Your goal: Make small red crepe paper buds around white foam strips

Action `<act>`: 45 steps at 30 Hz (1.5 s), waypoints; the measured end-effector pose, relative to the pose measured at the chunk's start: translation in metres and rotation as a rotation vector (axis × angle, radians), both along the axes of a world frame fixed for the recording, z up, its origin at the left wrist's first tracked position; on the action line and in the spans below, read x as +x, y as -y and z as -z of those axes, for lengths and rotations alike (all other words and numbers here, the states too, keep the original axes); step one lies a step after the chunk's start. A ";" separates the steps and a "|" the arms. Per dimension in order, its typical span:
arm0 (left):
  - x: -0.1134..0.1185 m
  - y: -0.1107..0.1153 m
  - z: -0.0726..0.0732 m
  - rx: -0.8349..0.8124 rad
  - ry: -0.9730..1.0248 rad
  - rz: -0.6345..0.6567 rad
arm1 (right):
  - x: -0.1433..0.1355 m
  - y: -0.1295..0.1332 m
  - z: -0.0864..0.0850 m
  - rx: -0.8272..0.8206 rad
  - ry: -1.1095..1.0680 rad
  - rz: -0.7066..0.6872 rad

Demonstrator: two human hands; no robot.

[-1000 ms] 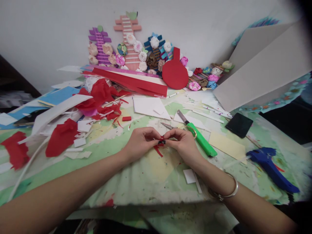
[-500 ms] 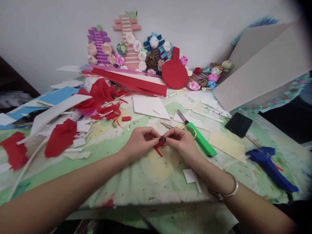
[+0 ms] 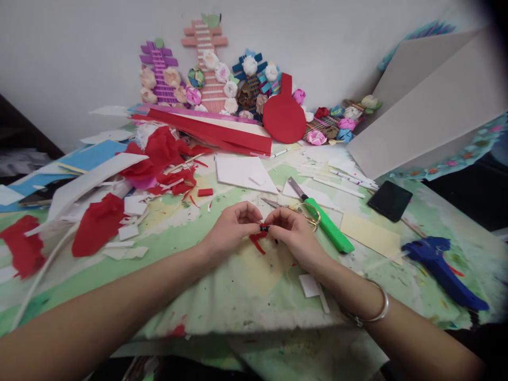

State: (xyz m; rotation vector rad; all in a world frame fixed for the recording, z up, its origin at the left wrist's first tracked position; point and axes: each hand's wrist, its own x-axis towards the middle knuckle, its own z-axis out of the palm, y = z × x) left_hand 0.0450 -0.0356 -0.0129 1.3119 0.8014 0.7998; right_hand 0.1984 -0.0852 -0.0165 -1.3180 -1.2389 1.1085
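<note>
My left hand [image 3: 229, 228] and my right hand [image 3: 297, 231] meet above the front middle of the table, thumbs and fingertips pinched close together. Between them is a small piece of red paper [image 3: 264, 226], mostly covered by the fingers. A thin red strip [image 3: 257, 245] shows just below the fingertips. Behind my right hand lie scissors [image 3: 316, 218] with gold-coloured handles, partly hidden by the hand. A green utility knife [image 3: 329, 226] rests beside them, its blade end pointing away from me.
A blue glue gun [image 3: 440, 267] and a black phone-like slab [image 3: 390, 201] lie at the right. Red paper scraps [image 3: 99, 225] and white pieces spread over the left. At the back stand a red round-bodied cutout [image 3: 284, 119] and flower-decorated crafts [image 3: 214, 79].
My fingers have shifted slightly around the red paper, and my left fingers are raised a little. More of the scissors' handles shows. The camera view has moved slightly.
</note>
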 end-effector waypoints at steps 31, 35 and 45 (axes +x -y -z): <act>-0.007 -0.003 0.001 0.276 -0.108 0.103 | 0.000 0.001 0.001 -0.026 -0.058 -0.016; -0.013 -0.003 0.004 0.887 -0.203 0.025 | 0.002 0.000 0.002 -0.013 -0.042 -0.026; -0.014 -0.005 0.013 1.368 -0.239 -0.095 | 0.002 -0.001 0.005 0.019 -0.037 -0.056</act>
